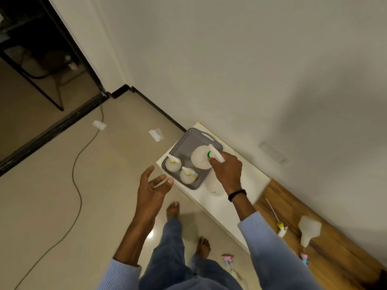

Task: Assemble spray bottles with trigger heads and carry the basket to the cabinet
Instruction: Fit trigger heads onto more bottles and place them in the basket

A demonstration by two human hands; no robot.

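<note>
Inside the basket, big bottle: the large white bottle (201, 158) stands upright by the right corner of the grey basket (180, 141), which sits at the left end of the white top (247, 185).
Right hand: my right hand (227, 169) curls round the green-collared trigger head (215, 152) on that bottle's neck.
Left hand: my left hand (151, 188) hovers spread and empty, just off the basket's near-left wall.
Doing it well: I judge the head wants seating. I'd keep it square to the neck and steady the bottle's body with my left hand, so the basket doesn't skate.
Fitted: a small bottle (173, 164) and a second small bottle (187, 175), heads on, stand along the near-left wall.
Left over: on the wooden top (278, 195) to my right lie a headless bottle (308, 229) and a loose yellow-collared head (281, 228) with its tube.
In the way: a cable (77, 160) snakes across the floor and a pink head (227, 260) lies near my feet. Both could trip me when I carry the basket.
</note>
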